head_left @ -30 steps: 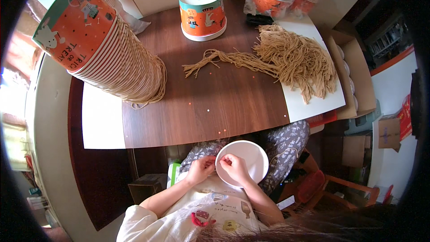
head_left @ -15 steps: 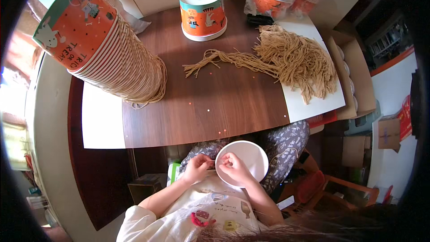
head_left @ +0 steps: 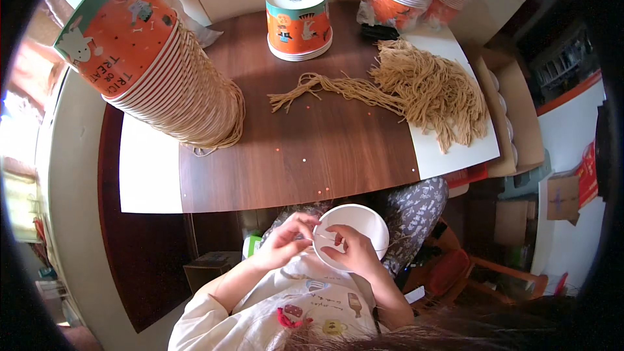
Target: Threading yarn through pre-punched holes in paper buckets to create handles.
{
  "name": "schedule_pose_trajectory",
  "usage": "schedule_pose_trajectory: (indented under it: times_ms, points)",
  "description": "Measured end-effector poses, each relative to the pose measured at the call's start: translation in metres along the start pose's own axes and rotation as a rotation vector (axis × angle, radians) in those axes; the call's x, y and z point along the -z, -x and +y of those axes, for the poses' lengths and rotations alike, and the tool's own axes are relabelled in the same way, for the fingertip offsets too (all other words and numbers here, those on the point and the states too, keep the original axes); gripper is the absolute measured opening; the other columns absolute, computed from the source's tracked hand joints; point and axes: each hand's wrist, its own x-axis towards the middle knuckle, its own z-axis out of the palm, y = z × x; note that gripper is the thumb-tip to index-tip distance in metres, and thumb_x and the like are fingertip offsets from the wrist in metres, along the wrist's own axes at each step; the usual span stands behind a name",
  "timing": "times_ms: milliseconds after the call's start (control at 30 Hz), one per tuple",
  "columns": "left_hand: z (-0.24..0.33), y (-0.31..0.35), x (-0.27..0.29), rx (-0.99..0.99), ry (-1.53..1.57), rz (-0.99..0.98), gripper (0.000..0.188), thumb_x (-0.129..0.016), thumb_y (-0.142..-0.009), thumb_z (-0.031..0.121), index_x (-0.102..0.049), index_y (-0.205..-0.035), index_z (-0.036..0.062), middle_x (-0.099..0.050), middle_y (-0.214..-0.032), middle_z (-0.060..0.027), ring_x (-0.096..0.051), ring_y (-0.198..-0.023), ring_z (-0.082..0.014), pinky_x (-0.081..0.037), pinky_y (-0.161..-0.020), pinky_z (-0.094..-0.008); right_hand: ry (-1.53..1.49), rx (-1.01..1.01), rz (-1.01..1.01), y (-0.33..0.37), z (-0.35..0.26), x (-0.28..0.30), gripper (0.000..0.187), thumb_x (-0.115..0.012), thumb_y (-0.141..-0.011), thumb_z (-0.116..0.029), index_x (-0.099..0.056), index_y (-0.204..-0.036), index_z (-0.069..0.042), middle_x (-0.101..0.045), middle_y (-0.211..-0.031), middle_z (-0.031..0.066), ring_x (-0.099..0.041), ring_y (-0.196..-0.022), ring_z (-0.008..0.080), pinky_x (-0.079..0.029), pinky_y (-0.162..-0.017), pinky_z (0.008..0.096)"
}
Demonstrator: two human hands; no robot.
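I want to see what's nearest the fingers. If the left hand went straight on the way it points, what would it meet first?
The left hand points rightward at the white paper cup over the lap; it would likely meet the cup's rim, with the right hand close behind. Depth is unclear.

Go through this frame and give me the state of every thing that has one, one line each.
Left hand: pinching at the white bucket's rim.
Right hand: gripping the bucket.
White bucket: held over the lap, open side up.
Leaning bucket stack: tilted on the table.
Orange bucket: upside down.
String pile: loose, spread.
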Motion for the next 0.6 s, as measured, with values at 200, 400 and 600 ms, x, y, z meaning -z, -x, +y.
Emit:
schedule_pose_trajectory:
  times_ms: [200, 400, 600]
  points:
    - [0.007, -0.035, -0.01, 0.0, -0.366, -0.153, 0.014, -0.059, -0.081, 0.011, -0.054, -0.092, 0.0031, -0.049, -0.113, -0.0132, -0.045, -0.11, -0.0212, -0.038, -0.089, -0.0341, -0.144, 0.077, 0.087, -0.003, 0.0, 0.003, 0.013, -0.061, -0.08, -0.008, -0.059, -0.091, -0.002, -0.061, -0.073, 0.0096, -0.06, -0.062, 0.0188, -0.046, -0.054, 0.0274]
    - [-0.019, -0.026, -0.006, 0.228, -0.251, -0.162, 0.021, -0.054, -0.087, 0.013, -0.052, -0.103, -0.0005, -0.057, -0.095, -0.0052, -0.054, -0.088, -0.0111, -0.043, -0.078, -0.0252, -0.459, -0.077, 0.067, -0.005, 0.012, 0.006, 0.018, -0.051, -0.089, -0.015, -0.063, -0.091, -0.001, -0.06, -0.069, 0.0043, -0.052, -0.06, 0.007, -0.042, -0.053, 0.0214]
    - [-0.037, -0.022, -0.01, 0.375, -0.136, 0.043, 0.015, -0.053, -0.088, 0.013, -0.058, -0.092, -0.0011, -0.059, -0.078, -0.0018, -0.055, -0.075, -0.008, -0.045, -0.067, -0.0225, -0.598, -0.14, 0.124, -0.01, 0.017, 0.008, 0.02, -0.048, -0.091, -0.016, -0.056, -0.103, -0.003, -0.044, -0.056, -0.0032, -0.042, -0.052, 0.0043, -0.036, -0.05, 0.0192]
